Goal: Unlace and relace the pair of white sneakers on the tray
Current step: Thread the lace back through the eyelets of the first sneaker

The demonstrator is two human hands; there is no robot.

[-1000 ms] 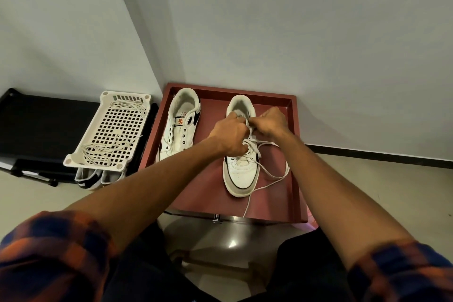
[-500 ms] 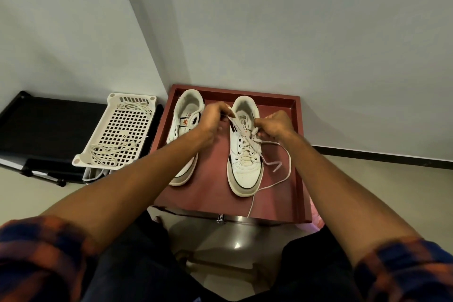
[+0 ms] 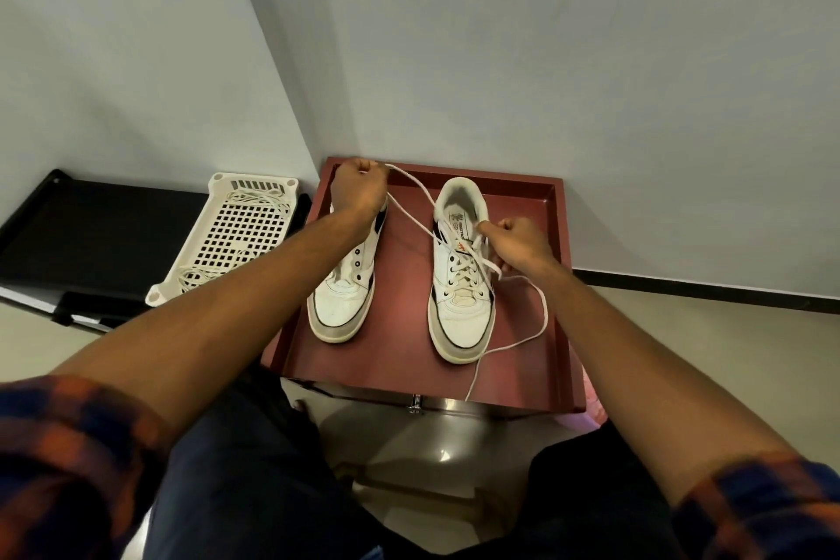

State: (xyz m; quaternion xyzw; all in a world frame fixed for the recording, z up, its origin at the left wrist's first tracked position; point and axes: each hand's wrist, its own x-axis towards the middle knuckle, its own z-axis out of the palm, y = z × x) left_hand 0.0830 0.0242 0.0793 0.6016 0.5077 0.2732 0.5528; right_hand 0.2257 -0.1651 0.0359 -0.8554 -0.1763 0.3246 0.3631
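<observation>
Two white sneakers stand on a dark red tray [image 3: 554,323]. The left sneaker [image 3: 342,300] has bare eyelets; my left forearm covers its heel. The right sneaker [image 3: 461,286] is laced partway. My left hand [image 3: 357,191], at the tray's far left corner, grips one end of the white shoelace [image 3: 416,205] and holds it stretched out from the shoe's upper eyelets. At the right sneaker's tongue, my right hand [image 3: 516,243] pinches the lace. The other lace end loops right and trails over the tray's front edge.
A white perforated basket [image 3: 236,236] holding a loose white lace [image 3: 254,200] lies on a black bench [image 3: 91,232] to the left. Walls meet in a corner just behind the tray. The tray rests on a metal stool above a tiled floor.
My left hand has pulled the lace end up and left, from over the right sneaker to the tray's far left corner. The right hand stayed by the tongue.
</observation>
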